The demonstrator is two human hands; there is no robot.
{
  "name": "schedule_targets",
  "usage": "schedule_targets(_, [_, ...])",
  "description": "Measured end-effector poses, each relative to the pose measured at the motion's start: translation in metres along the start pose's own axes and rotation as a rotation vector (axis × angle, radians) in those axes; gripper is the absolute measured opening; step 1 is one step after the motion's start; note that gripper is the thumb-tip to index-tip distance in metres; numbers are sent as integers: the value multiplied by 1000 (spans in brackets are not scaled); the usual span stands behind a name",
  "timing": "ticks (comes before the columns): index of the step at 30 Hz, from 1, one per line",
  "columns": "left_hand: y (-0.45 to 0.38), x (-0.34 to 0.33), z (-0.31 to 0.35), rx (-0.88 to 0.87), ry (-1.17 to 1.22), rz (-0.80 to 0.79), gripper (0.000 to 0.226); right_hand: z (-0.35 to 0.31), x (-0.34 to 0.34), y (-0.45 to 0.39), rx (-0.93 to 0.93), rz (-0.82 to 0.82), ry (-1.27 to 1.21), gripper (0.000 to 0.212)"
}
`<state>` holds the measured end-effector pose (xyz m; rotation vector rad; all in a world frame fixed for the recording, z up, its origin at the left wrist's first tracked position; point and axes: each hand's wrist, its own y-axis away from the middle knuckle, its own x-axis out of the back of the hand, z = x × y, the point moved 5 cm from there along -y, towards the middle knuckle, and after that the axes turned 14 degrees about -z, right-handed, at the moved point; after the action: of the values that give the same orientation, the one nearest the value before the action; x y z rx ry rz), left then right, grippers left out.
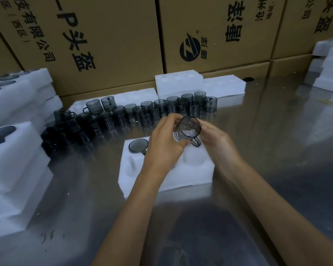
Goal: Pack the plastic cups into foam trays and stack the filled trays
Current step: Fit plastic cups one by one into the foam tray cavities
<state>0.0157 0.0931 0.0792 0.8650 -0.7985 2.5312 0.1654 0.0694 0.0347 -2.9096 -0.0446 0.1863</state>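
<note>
We hold one smoky plastic cup [189,129] above the foam tray [161,179] that lies on the steel table [258,150] straight in front of us. Our left hand [166,143] curls its fingers round the cup's near side, and our right hand [217,144] steadies it from the other side, by the handle, its fingers only loosely bent (whether they truly pinch the handle we cannot tell). The cup hangs over the far right pocket of that tray, not yet seated.

In the tray's far left pocket one packed cup [138,145] already sits, rim up, handle in its slot. The near pockets look bare, as far as our arms let us see, so we judge this tray barely begun.

Beyond the tray a long row of loose cups [142,114] waits, running leftward into a dense heap. Left of the tray rise filled trays [10,150], stacked, dark rims showing in their tops. Behind the row lie spare trays [181,83] against the cardboard boxes [210,35]. Much packing remains, by our reckoning.
</note>
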Motion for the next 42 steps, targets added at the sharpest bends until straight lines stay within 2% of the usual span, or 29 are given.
schedule_targets(3, [-10,-2,-8,104,56,-75,52,4,5,-5,-99,40,10,27])
schedule_targets(5, [-10,-6,-17,166,123,-106,51,10,4,-3,-99,79,20,24])
schedule_targets(16, [-10,-8,-27,191,172,-152,48,14,9,-1,-101,179,48,16])
schedule_targets(20, [-10,-10,-27,203,117,-172,46,15,9,0,-97,187,74,16])
schedule_targets(25, [-10,-9,-26,207,67,-147,16,17,12,1,-113,146,128,13])
schedule_targets(29, [-9,-6,-27,238,-244,-105,26,17,9,2,-94,96,187,22])
schedule_targets(31, [-9,-8,-27,236,-316,-125,28,16,8,2,-87,92,198,24])
schedule_targets(37, [-9,-9,-24,222,-349,-120,29,16,10,2,-108,97,166,31])
schedule_targets(42, [-7,-9,-25,300,-314,-144,36,16,10,1,-121,103,149,31])
